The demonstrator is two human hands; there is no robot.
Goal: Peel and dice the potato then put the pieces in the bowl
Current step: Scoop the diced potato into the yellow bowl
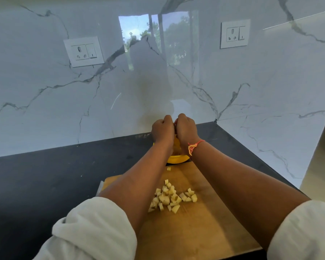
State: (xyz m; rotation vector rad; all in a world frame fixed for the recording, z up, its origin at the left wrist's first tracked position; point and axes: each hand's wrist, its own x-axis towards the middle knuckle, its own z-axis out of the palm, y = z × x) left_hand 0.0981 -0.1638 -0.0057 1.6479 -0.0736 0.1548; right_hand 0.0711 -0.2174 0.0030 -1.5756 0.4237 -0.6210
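The left hand [162,131] and right hand [187,129] are held knuckle to knuckle over the yellow bowl [176,160], backs toward the camera and fingers curled downward. A sliver of something red shows between them, but I cannot tell whether either hand is gripping potato, a tool or nothing, because the palms are hidden. A thread bracelet [194,146] sits on the right wrist. The bowl stands on the black worktop [64,175], just past the far end of the wooden cutting board [204,231], and the wrists cover most of it, so its contents cannot be seen. The diced potato [172,198] lies in a loose heap in the middle of the board, between the forearms, with one stray cube [168,168] close to the bowl's near rim. This looks like the transfer step, with much of the dice not yet in the bowl. The main risk is spillage. Anything released from that height over a bowl the hands themselves hide could bounce off the rim onto the dark worktop. A forearm drawn back low could also sweep the heap sideways off the board. Behind all this, a glossy marble wall [251,81] carries two sockets.
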